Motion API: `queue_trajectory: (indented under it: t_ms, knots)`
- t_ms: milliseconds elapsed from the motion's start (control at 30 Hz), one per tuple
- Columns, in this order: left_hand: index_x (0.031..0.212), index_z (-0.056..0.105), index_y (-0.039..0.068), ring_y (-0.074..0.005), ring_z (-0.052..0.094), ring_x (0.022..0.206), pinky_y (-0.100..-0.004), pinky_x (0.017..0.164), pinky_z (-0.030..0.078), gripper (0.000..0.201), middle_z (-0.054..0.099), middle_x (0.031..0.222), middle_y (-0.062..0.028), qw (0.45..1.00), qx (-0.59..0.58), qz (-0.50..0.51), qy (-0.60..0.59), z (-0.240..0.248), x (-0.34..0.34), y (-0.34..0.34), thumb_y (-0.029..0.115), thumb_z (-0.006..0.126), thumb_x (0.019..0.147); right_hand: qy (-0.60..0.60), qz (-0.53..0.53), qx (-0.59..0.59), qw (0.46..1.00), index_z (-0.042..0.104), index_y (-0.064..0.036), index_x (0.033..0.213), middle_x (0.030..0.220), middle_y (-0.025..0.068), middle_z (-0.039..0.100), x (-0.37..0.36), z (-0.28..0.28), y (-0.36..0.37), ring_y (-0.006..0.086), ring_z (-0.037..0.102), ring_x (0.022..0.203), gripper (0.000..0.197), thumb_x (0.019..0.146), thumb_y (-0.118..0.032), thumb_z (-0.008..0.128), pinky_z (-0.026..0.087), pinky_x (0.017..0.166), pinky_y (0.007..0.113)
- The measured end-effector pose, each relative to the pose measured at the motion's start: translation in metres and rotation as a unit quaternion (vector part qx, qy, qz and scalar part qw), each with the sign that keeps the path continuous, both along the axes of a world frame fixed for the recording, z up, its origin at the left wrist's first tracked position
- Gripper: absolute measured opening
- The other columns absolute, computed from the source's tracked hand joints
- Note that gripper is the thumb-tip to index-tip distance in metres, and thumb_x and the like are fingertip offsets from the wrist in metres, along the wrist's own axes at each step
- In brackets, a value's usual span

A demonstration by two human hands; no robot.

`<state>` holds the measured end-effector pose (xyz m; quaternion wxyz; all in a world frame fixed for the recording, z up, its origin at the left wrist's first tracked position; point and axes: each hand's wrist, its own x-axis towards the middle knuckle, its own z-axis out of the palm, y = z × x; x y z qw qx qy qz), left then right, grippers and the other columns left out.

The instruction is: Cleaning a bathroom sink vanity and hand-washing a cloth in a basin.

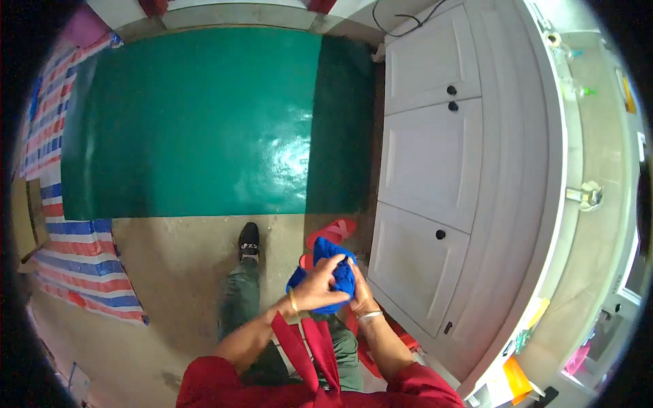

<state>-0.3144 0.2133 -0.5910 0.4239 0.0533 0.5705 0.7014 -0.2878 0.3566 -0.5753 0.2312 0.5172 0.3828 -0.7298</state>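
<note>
A bright blue cloth (328, 250), bunched up, is between my two hands in front of my lap. My left hand (317, 287) is closed on it from the left side, thumb and fingers curved around a crumpled part. From the right, my right hand (362, 294) grips the same bundle, its fingers partly hidden by the cloth. One end of the cloth sticks up beyond my fingers, and another part shows beside my left wrist. Just past the cloth, a red slipper (331, 231) lies on the floor.
A shiny green mat (197, 122) covers the floor ahead. White cabinets (432, 156) with black knobs run along my right, under a counter (554, 224). Striped red, white and blue sheeting (88, 262) lies at the left. My foot in a black shoe (249, 236) stands near the mat's edge.
</note>
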Motion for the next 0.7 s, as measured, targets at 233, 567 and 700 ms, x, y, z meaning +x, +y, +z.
queue_trajectory:
  t_ms: [233, 567, 700]
  knots:
    - [0.123, 0.045, 0.004, -0.0132, 0.056, 0.09, -0.0252, 0.083, 0.045, 0.054, 0.056, 0.107, -0.0045, 0.837, 0.221, 0.243, -0.438, 0.012, -0.018, -0.008, 0.032, 0.063, 0.082, 0.02, 0.089, 0.03, 0.995, 0.048, -0.0038, 0.119, 0.11, 0.0115, 0.057, -0.04, 0.049, -0.023, 0.0225, 0.056, 0.098, 0.054, 0.081, -0.04, 0.062, 0.045, 0.086, 0.036]
    - [0.116, 0.05, 0.007, -0.0195, 0.055, 0.1, -0.0347, 0.09, 0.043, 0.043, 0.057, 0.107, -0.0064, 0.937, 0.0, 0.256, -0.236, -0.112, -0.038, 0.053, 0.028, 0.063, 0.081, 0.282, 0.523, 0.784, 0.182, 0.054, -0.0081, 0.111, 0.129, 0.0147, 0.039, -0.208, 0.273, 0.168, 0.0355, 0.033, 0.124, 0.047, 0.066, -0.001, 0.068, 0.032, 0.101, 0.046]
    - [0.136, 0.025, 0.006, -0.0302, 0.039, 0.122, -0.0364, 0.101, 0.032, 0.08, 0.038, 0.132, -0.0203, 0.993, -0.111, 0.049, 0.008, -0.128, -0.073, 0.079, 0.028, 0.068, 0.073, 0.25, 0.531, 0.737, 0.335, 0.046, -0.0092, 0.123, 0.129, 0.0126, 0.041, -0.232, 0.296, 0.209, 0.0308, 0.03, 0.127, 0.053, 0.073, -0.003, 0.063, 0.027, 0.104, 0.043]
